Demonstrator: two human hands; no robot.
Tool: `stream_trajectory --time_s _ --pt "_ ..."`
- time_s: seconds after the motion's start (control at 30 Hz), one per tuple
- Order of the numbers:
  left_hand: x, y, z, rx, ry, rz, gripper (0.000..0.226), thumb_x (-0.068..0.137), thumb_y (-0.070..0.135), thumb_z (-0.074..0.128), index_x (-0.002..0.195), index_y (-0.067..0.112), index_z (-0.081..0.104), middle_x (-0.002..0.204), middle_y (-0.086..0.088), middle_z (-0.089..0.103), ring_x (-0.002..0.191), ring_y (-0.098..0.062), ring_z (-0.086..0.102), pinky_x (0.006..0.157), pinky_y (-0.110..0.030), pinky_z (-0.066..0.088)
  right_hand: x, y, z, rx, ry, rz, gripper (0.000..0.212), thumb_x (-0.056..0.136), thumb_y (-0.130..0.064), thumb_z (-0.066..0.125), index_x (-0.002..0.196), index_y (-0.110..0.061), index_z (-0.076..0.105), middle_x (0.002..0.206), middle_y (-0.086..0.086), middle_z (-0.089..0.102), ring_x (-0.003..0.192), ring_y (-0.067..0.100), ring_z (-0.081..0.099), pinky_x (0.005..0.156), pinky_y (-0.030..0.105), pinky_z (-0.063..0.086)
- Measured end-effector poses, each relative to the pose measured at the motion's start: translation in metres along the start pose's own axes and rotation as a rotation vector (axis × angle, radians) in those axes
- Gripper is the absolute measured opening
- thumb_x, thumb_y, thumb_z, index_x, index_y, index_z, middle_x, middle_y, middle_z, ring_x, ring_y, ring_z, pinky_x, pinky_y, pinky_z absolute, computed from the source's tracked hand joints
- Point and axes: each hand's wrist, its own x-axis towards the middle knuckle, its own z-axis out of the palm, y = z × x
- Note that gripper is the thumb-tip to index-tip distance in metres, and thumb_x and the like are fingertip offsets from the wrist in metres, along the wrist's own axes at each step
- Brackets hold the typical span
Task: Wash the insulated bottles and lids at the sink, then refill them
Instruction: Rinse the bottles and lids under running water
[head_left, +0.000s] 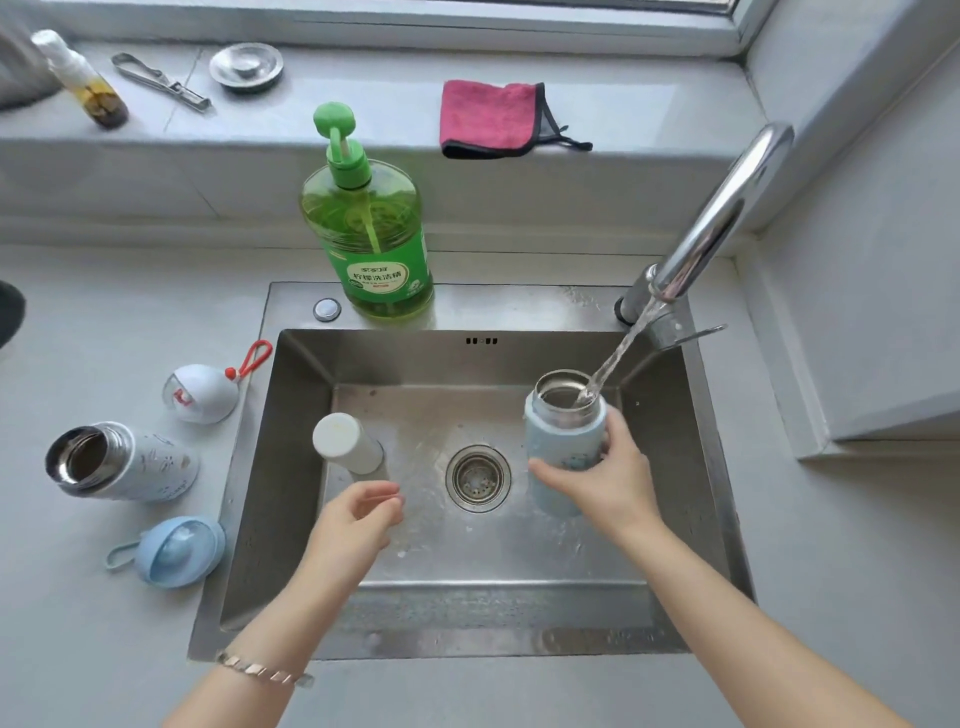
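Note:
My right hand (605, 475) grips a light blue insulated bottle (563, 441) upright over the steel sink (311, 364), and water from the tap (722, 218) streams into its open mouth. My left hand (363, 512) hovers over the basin with loosely curled fingers and holds nothing. Just beyond it a white bottle (350, 444) stands bottom-up in the sink. An open white bottle (122, 462) stands on the counter to the left. Near it lie a white lid with a red loop (202, 392) and a blue lid (174, 551).
A green dish soap pump bottle (371, 234) stands on the sink's back rim. On the sill lie a pink cloth (491, 117), a metal strainer cover (247, 67), a metal peeler (161, 80) and a small spray bottle (83, 78). The drain (478, 478) is in mid-basin.

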Motion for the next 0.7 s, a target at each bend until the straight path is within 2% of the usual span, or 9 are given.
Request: stream_trajectory --time_s 0.07,0.2,0.3,0.37,0.43,0.53,0.63,0.7 --pt "0.000 0.004 0.002 -0.014 -0.005 0.013 0.016 0.091 0.005 0.053 0.090 0.020 0.059 0.095 -0.001 0.065 0.090 -0.015 0.062 0.081 -0.033 0.049 0.003 -0.003 -0.001 0.039 0.078 0.013 0.070 0.058 -0.024 0.086 0.117 -0.032 0.049 0.099 -0.017 0.059 0.092 0.005 0.057 0.067 0.007 0.040" --pt "0.000 0.015 0.003 -0.038 0.002 0.056 0.016 0.091 0.003 0.053 0.093 0.016 0.060 0.093 0.001 0.066 0.087 -0.013 0.062 0.079 -0.029 0.049 -0.007 0.000 -0.001 0.002 0.023 0.019 0.069 0.056 -0.023 0.088 0.113 -0.033 0.051 0.097 -0.018 0.062 0.090 0.005 0.059 0.065 0.006 0.043" --pt "0.001 0.019 0.002 -0.027 0.000 0.065 0.015 0.091 0.003 0.053 0.097 0.014 0.060 0.092 0.001 0.065 0.087 -0.013 0.062 0.078 -0.029 0.049 -0.005 -0.004 -0.008 0.035 0.132 0.045 0.067 0.058 -0.026 0.086 0.113 -0.035 0.049 0.097 -0.014 0.061 0.090 0.008 0.059 0.068 0.015 0.045" --pt "0.001 0.019 0.002 -0.023 0.002 0.068 0.015 0.091 0.003 0.053 0.094 0.016 0.061 0.092 0.000 0.066 0.087 -0.012 0.062 0.077 -0.029 0.049 -0.007 -0.005 -0.010 -0.017 0.089 0.035 0.067 0.056 -0.028 0.086 0.112 -0.036 0.050 0.096 -0.016 0.063 0.089 0.008 0.060 0.073 0.024 0.049" --pt "0.000 0.018 0.003 -0.034 -0.006 0.059 0.016 0.091 0.003 0.053 0.091 0.017 0.060 0.091 0.000 0.066 0.084 -0.009 0.062 0.074 -0.027 0.048 -0.009 -0.005 -0.011 -0.040 0.065 0.040 0.066 0.056 -0.029 0.087 0.111 -0.035 0.051 0.093 -0.019 0.062 0.089 0.007 0.060 0.075 0.026 0.050" --pt "-0.003 0.016 0.005 -0.024 -0.026 0.045 0.014 0.091 0.003 0.052 0.095 0.014 0.060 0.091 -0.001 0.066 0.084 -0.010 0.062 0.074 -0.027 0.048 -0.007 -0.008 -0.015 -0.041 0.144 0.054 0.069 0.057 -0.033 0.085 0.117 -0.033 0.050 0.097 -0.015 0.062 0.092 0.010 0.060 0.075 0.026 0.050" --pt "-0.007 0.014 0.006 -0.028 -0.028 0.042 0.014 0.092 0.003 0.051 0.098 0.012 0.060 0.091 -0.001 0.066 0.084 -0.011 0.061 0.073 -0.026 0.047 -0.009 -0.008 -0.015 -0.127 0.063 0.035 0.068 0.054 -0.039 0.084 0.112 -0.040 0.050 0.097 -0.014 0.064 0.090 0.008 0.060 0.077 0.030 0.052" --pt "-0.009 0.012 0.004 -0.033 -0.024 0.035 0.014 0.092 0.003 0.051 0.099 0.010 0.060 0.091 -0.002 0.066 0.084 -0.011 0.061 0.073 -0.026 0.047 -0.008 -0.006 -0.018 -0.170 0.083 0.034 0.068 0.054 -0.041 0.082 0.113 -0.039 0.049 0.099 -0.010 0.063 0.091 0.011 0.060 0.077 0.032 0.051"
